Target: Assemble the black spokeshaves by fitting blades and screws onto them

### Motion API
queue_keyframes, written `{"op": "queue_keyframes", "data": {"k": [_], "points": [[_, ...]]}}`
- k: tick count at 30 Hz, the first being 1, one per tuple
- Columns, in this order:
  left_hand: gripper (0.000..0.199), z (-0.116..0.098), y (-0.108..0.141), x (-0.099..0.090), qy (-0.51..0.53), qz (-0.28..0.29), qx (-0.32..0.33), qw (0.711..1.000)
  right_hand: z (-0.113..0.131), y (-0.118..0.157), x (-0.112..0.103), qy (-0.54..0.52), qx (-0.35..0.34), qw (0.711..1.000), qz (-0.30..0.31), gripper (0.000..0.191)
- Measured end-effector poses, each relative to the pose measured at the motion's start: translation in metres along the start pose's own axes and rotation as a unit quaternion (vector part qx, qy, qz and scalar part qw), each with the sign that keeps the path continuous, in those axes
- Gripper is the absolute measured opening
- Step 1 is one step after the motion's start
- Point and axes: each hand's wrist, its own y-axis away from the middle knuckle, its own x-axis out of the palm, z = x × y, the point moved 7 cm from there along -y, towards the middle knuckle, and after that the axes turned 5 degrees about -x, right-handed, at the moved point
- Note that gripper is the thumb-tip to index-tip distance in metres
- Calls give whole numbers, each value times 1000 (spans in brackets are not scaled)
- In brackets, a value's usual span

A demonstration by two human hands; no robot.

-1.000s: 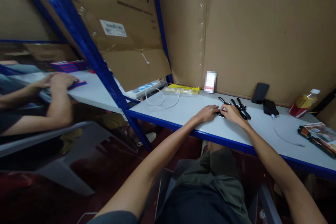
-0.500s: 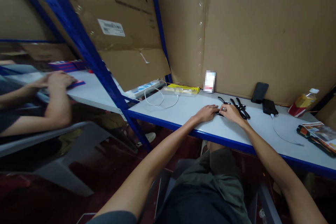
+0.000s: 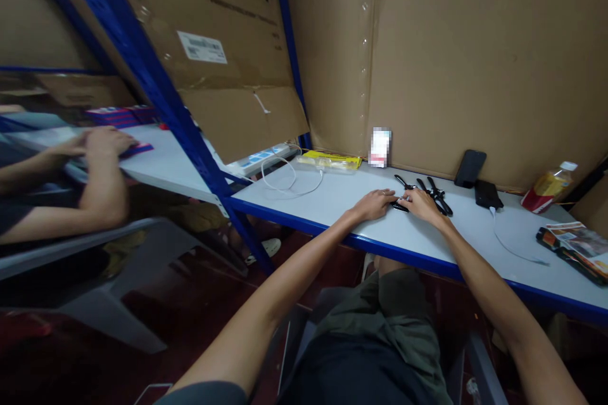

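My left hand [image 3: 377, 204] rests low on the white table, its fingertips closed at the left end of a slim black piece [image 3: 400, 207] with a shiny part. From the other side, my right hand [image 3: 422, 205] bends its fingers down in a pinch on the same piece. My fingers cover much of it, so its exact kind cannot be made out. Just beyond and beside my right hand lie several similar black pieces [image 3: 441, 197], long and narrow with rounded ends, some crossing each other.
A lit phone [image 3: 379, 147] leans on the cardboard wall. Further right are a dark phone [image 3: 470, 168], a black device [image 3: 487, 193] with a white cable, a bottle [image 3: 550, 186] and a packet [image 3: 577, 243]. A power strip [image 3: 261, 160] lies left. Another person's hands [image 3: 107, 141] are at the neighbouring table.
My right hand's fingers have shifted slightly to the right along the black piece, showing more of it. My left hand has stayed put.
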Motion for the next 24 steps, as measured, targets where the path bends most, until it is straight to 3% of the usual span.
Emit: {"op": "queue_keyframes", "data": {"k": [4, 7, 18, 21, 24], "points": [[52, 2, 0, 0, 6, -11, -9, 1000, -2, 0, 0, 8, -6, 1000, -8, 24], [52, 2, -1, 1, 0, -14, -9, 1000, -11, -2, -4, 15, 32, 999, -41, 27], [43, -3, -2, -2, 14, -31, 5, 999, -108, 11, -33, 70, 252, 958, -120, 40], [41, -6, -1, -4, 22, -42, 8, 999, -125, 18, -31, 70, 271, 954, -112, 39], [41, -9, -1, -7, 20, -52, 11, 998, -125, 18, -32, 72, 251, 957, -130, 37]]}}
